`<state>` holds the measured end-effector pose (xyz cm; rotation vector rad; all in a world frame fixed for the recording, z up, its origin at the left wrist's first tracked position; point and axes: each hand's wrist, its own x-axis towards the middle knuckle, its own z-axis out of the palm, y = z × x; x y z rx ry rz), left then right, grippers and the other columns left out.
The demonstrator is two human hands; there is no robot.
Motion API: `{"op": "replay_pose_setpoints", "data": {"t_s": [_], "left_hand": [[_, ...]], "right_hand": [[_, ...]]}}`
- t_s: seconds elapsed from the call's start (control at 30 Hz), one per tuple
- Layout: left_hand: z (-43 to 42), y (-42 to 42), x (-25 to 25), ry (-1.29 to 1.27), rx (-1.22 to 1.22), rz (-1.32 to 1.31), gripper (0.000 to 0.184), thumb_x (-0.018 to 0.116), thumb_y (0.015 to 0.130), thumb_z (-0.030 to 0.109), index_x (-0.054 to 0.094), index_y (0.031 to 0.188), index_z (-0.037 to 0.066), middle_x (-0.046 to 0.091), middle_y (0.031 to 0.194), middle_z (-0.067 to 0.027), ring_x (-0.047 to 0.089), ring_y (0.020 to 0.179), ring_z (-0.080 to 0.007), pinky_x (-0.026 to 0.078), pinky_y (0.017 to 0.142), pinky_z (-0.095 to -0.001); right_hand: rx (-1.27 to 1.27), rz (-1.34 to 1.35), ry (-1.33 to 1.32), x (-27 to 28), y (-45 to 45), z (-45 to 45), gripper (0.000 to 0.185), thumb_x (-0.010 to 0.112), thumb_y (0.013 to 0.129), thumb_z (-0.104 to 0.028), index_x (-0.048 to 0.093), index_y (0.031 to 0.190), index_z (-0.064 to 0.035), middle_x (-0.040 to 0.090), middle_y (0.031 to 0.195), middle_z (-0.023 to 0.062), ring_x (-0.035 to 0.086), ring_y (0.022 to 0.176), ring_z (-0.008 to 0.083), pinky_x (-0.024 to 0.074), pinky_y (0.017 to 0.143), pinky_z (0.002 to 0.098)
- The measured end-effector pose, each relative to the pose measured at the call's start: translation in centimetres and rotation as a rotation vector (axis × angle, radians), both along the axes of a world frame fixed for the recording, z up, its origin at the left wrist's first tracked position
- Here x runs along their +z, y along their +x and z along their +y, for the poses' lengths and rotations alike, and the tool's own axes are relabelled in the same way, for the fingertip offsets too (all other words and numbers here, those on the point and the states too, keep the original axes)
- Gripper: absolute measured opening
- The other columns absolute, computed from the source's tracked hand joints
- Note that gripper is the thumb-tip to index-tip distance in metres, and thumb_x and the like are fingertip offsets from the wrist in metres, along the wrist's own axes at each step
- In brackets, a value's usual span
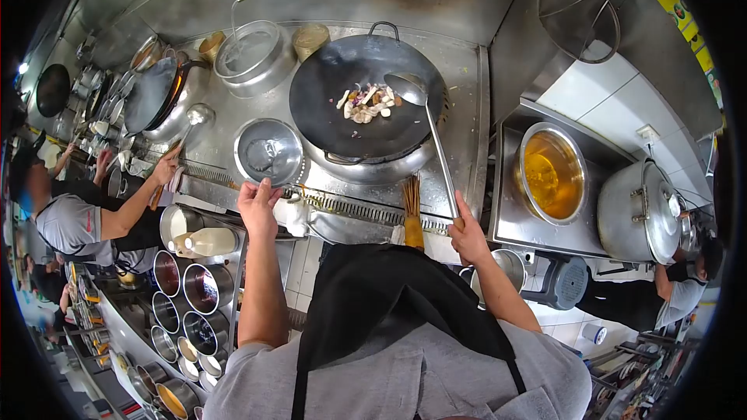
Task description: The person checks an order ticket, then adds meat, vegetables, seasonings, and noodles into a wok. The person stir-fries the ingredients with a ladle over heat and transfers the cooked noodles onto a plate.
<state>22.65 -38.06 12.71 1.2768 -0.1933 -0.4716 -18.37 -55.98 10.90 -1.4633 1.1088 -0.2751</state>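
A large black wok (327, 93) sits on the stove, with pale sliced pieces and purple bits of food (366, 103) in its middle. My right hand (468, 235) is wrapped round the wooden end of a long-handled ladle (441, 155), whose bowl rests inside the wok at the right of the food. My left hand (259, 201) is just below a steel strainer bowl (268, 152), its fingers bent near the rim; whether they pinch anything is too small to tell. A bamboo brush (412, 214) stands at the stove's front edge between my hands.
A steel bowl of yellow oil (552, 173) and a big lidded pot (638, 210) stand right. Sauce pots (202, 288) and a bottle (212, 242) are at lower left. One co-worker (70, 218) works at the left, another person (677, 292) stands at the right.
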Motion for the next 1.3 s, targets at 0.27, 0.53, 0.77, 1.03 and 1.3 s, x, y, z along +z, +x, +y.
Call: {"op": "replay_pose_setpoints", "data": {"t_s": [0.27, 0.53, 0.77, 1.03, 1.3], "left_hand": [[-2.5, 0.2, -0.3, -0.003, -0.129, -0.020, 0.022, 0.065, 0.091, 0.007, 0.046, 0.081, 0.010, 0.060, 0.079, -0.0043, 0.062, 0.067, -0.0165, 0.058, 0.067, -0.0321], [-2.5, -0.6, 0.7, -0.032, -0.150, 0.001, 0.022, 0.065, 0.091, 0.006, 0.045, 0.081, 0.010, 0.058, 0.075, -0.0031, 0.062, 0.064, -0.0155, 0.057, 0.064, -0.0298], [-1.2, 0.0, 0.3, -0.038, -0.074, 0.026, 0.022, 0.063, 0.092, 0.006, 0.044, 0.083, 0.010, 0.057, 0.074, -0.0031, 0.062, 0.062, -0.0153, 0.056, 0.061, -0.0286], [-0.9, 0.4, 0.1, -0.019, -0.094, 0.034, 0.024, 0.065, 0.091, 0.007, 0.044, 0.082, 0.011, 0.058, 0.076, -0.0033, 0.062, 0.064, -0.0167, 0.057, 0.063, -0.0306], [-1.6, 0.6, -0.3, -0.006, -0.138, 0.020, 0.023, 0.065, 0.091, 0.008, 0.044, 0.083, 0.011, 0.059, 0.080, -0.0035, 0.062, 0.070, -0.0153, 0.057, 0.068, -0.0327]], "right_hand": [[-0.110, -0.122, 0.119, -5.3, -0.9, 2.3, 0.078, 0.055, 0.090, 0.000, 0.018, 0.155, -0.0229, 0.044, 0.063, -0.0010, 0.042, 0.047, 0.0090, 0.0370, 0.041, 0.0260], [0.090, 0.342, -0.217, -13.9, -5.9, 1.2, 0.059, 0.064, 0.086, -0.022, 0.038, 0.136, -0.0068, 0.058, 0.073, 0.0172, 0.060, 0.072, 0.0334, 0.0475, 0.068, 0.0431], [0.147, 0.325, -0.062, -18.4, -9.1, 2.5, 0.035, 0.074, 0.080, -0.031, 0.059, 0.089, -0.0005, 0.060, 0.071, 0.0077, 0.057, 0.063, 0.0210, 0.0476, 0.063, 0.0394], [0.141, 0.361, -0.053, -16.6, -7.6, 3.2, 0.037, 0.076, 0.078, -0.033, 0.061, 0.085, 0.0003, 0.061, 0.070, 0.0096, 0.057, 0.064, 0.0212, 0.0476, 0.064, 0.0373], [0.124, 0.379, 0.041, -16.7, -7.5, 3.1, 0.035, 0.076, 0.077, -0.031, 0.060, 0.087, -0.0007, 0.062, 0.071, 0.0098, 0.058, 0.065, 0.0212, 0.0484, 0.065, 0.0376]]}}
